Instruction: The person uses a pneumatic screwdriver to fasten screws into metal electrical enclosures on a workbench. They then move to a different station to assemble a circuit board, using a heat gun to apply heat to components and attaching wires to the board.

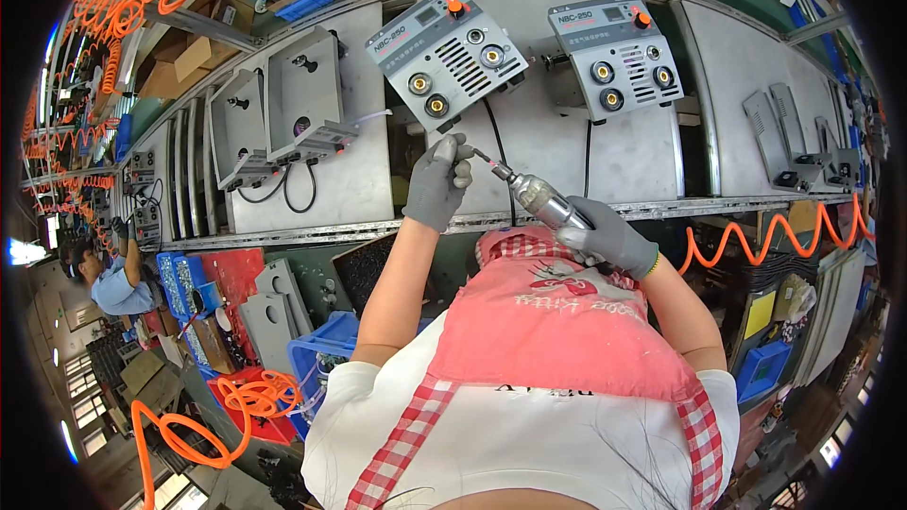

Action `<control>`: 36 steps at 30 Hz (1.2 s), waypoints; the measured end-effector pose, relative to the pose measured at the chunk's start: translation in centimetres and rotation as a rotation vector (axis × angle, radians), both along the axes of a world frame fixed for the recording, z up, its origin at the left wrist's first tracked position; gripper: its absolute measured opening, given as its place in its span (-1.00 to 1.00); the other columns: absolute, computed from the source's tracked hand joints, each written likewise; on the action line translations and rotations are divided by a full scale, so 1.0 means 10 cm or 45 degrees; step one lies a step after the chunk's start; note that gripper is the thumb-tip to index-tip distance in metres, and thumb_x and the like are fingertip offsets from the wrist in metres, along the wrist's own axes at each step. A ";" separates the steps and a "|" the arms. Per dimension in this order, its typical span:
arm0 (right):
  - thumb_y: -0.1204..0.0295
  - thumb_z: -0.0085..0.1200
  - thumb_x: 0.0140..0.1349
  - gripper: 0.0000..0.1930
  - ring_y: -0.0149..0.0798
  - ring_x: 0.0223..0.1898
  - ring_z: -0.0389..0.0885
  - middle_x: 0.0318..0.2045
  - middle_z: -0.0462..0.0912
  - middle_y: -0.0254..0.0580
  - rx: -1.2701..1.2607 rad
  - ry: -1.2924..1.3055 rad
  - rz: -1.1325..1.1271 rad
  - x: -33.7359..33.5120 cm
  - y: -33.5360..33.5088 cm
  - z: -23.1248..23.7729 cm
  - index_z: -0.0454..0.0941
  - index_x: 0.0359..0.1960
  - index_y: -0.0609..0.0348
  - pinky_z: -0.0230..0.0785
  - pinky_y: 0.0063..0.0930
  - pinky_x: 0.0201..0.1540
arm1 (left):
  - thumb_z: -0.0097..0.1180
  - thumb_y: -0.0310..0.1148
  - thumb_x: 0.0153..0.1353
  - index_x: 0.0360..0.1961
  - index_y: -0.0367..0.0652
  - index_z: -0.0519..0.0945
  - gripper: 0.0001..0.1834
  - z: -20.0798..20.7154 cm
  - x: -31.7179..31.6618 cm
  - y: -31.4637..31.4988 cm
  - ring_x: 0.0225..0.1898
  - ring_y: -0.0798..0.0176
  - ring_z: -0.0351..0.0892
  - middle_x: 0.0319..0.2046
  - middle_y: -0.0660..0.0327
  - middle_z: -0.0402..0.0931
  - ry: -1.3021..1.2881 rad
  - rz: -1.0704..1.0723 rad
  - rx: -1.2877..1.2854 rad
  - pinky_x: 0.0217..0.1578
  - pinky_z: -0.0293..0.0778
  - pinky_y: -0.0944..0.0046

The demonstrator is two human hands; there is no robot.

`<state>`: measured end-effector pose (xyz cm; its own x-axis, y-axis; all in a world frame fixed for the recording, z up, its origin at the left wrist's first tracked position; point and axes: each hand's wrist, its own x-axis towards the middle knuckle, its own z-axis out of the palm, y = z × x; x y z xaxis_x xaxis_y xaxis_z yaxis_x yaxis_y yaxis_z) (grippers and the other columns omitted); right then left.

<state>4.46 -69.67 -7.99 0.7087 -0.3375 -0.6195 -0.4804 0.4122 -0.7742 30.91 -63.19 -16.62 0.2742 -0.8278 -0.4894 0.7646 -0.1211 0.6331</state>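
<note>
While the wearer faces the steel bench, I record both hands in grey gloves and working on one tool. The right hand is wrapped closed around the body of a single pneumatic screwdriver, which lies tilted with its bit pointing up and to the left. The left hand is raised just beside that bit, fingertips pinched together at the bit tip; whether a screw sits between them I cannot tell, as it is too small to see. The hands are near one another but not touching. Beyond them on the bench I count two grey front panels with orange knobs: the nearer one stands directly above the left hand, the second to its right, each with round brass sockets. To the left I count two bare grey casings standing on edge, with black cables looping beneath them. One orange coiled air hose runs along the bench edge at right. One blue bin sits below the bench at left. A second person in a blue shirt works far left, well apart.
</note>
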 end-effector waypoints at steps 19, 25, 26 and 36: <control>0.08 0.11 0.10 -0.55 -0.53 -0.67 0.41 -0.63 0.45 -0.33 0.324 -0.033 -0.014 0.13 0.00 -0.10 0.43 -0.20 0.24 0.24 -0.63 -0.66 | -0.15 -0.07 0.34 -0.42 -0.18 0.41 -0.62 0.12 -0.07 0.00 -0.79 0.55 0.17 -0.79 0.34 0.30 -0.968 -0.103 -0.021 -0.77 0.04 0.50; 0.09 0.11 0.12 -0.57 -0.53 -0.68 0.41 -0.63 0.44 -0.36 0.256 -0.067 -0.093 0.25 0.11 -0.22 0.42 -0.19 0.23 0.25 -0.63 -0.66 | -0.08 -0.03 0.29 -0.38 -0.18 0.42 -0.61 0.19 -0.15 -0.03 -0.78 0.55 0.16 -0.76 0.35 0.29 -0.798 0.041 0.153 -0.76 0.04 0.52; 0.12 0.13 0.11 -0.58 -0.52 -0.68 0.41 -0.63 0.44 -0.37 0.148 -0.024 -0.094 0.27 0.12 -0.20 0.42 -0.19 0.21 0.26 -0.62 -0.66 | -0.06 -0.02 0.27 -0.37 -0.18 0.43 -0.61 0.11 -0.11 -0.02 -0.78 0.55 0.16 -0.74 0.36 0.30 -0.702 0.060 0.197 -0.76 0.03 0.52; 0.14 0.20 0.06 -0.59 -0.52 -0.68 0.43 -0.62 0.46 -0.34 -0.058 -0.047 -0.173 0.48 0.16 -0.39 0.42 -0.22 0.19 0.29 -0.61 -0.66 | -0.27 0.14 0.29 -0.10 -0.09 0.43 -0.48 0.08 0.19 -0.63 -0.56 0.48 0.34 -0.46 0.34 0.38 -0.835 0.455 -0.298 -0.65 0.23 0.51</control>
<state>9.29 -68.10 -11.84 0.6765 -0.4589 -0.5760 -0.3937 0.4356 -0.8095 32.79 -69.52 -15.77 0.7164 -0.6965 0.0406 0.1933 0.2541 0.9477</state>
